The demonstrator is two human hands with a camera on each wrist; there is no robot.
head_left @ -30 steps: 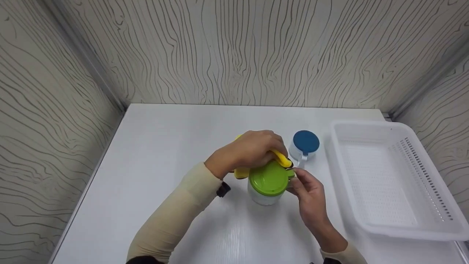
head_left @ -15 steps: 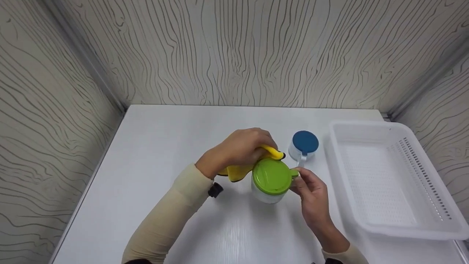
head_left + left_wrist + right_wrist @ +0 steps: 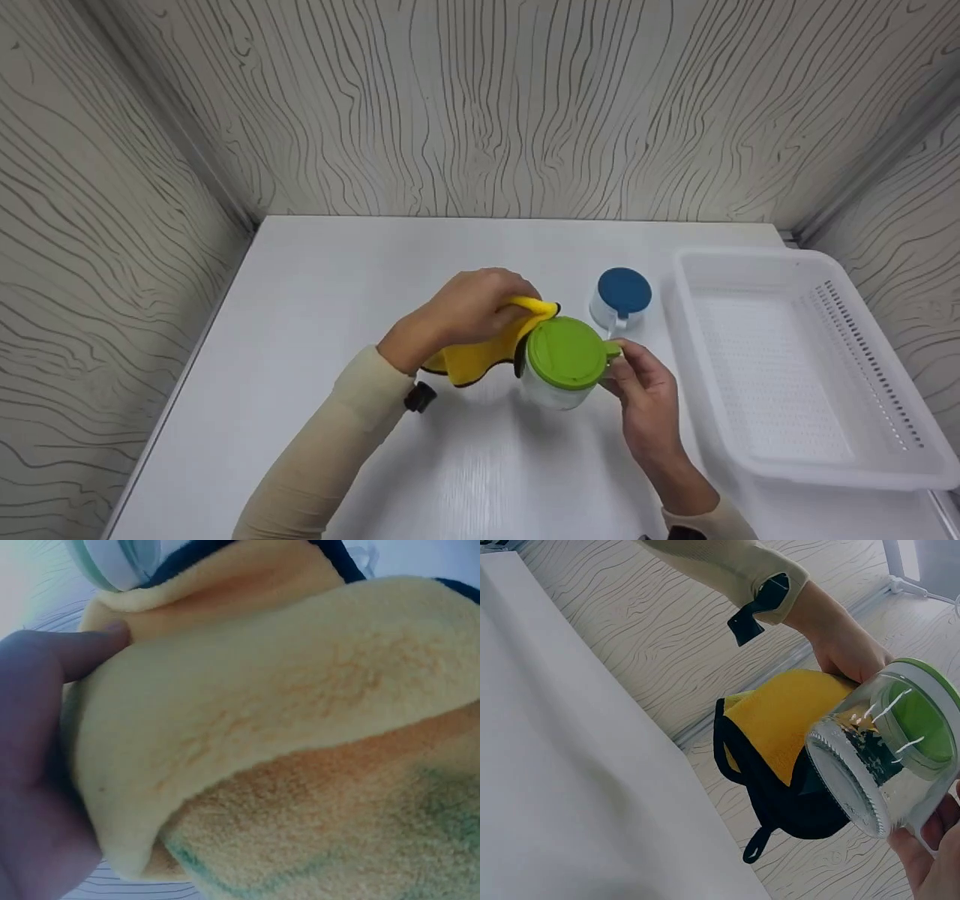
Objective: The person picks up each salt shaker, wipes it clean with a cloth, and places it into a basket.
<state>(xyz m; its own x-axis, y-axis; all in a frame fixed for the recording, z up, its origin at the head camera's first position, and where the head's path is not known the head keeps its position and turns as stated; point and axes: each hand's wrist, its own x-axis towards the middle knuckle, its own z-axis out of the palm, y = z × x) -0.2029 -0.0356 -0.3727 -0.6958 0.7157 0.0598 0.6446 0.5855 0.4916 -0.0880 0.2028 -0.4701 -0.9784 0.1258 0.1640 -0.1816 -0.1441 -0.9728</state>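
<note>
A clear glass jar (image 3: 881, 754) with a green lid (image 3: 568, 352) is held tilted above the table by my right hand (image 3: 649, 401), whose fingers and thumb pinch its handle at the right side. My left hand (image 3: 472, 306) grips a yellow cloth (image 3: 480, 358) with dark edging, and the cloth touches the jar's left side near the lid. In the left wrist view the folded cloth (image 3: 247, 690) fills most of the picture, the thumb lying along it. From the right wrist view the cloth (image 3: 795, 727) hangs behind the jar, with a small dark loop at its corner.
A second small jar with a blue lid (image 3: 625, 291) and a handle stands on the white table (image 3: 337, 285) just beyond my right hand. To the right lies a white perforated plastic basket (image 3: 772, 375). Wood-patterned panels (image 3: 480, 112) enclose the back and sides.
My left hand and the cloth have moved left, from over the lid's far edge to the jar's left side. The jar has shifted slightly right and turned with my right hand.
</note>
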